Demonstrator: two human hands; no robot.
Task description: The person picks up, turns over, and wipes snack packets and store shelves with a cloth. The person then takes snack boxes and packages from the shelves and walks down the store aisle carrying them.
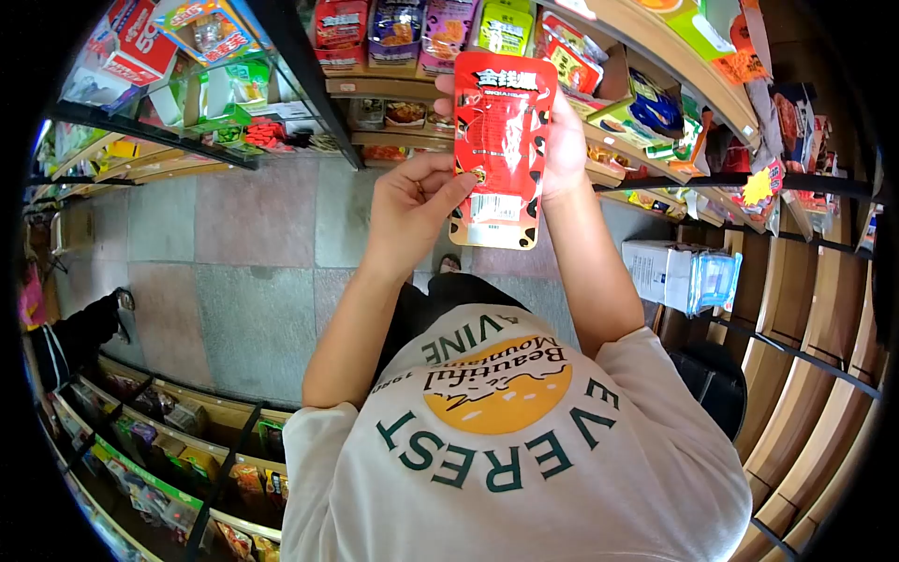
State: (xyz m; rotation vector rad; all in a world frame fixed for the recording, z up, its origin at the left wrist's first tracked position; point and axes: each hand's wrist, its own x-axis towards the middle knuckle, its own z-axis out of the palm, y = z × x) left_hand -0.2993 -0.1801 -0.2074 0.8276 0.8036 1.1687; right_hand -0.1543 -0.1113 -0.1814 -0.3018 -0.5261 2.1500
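Note:
A red snack pouch (pixel 501 131) with a barcode near its lower end is held upright in front of the shelves. My left hand (pixel 419 199) pinches its left edge, with the thumb lying on the face beside the barcode. Behind the pouch and along its right edge is my right hand (pixel 562 140), its fingertips showing at the left edge near the top. The pouch hides most of the right palm.
Ahead, a wooden shelf (pixel 375 87) bears colourful snack packets. More racks stand at the right, the upper left and the lower left. A white box (pixel 660 273) sits at the right. Another person's dark-clothed leg (pixel 89 328) shows at the left.

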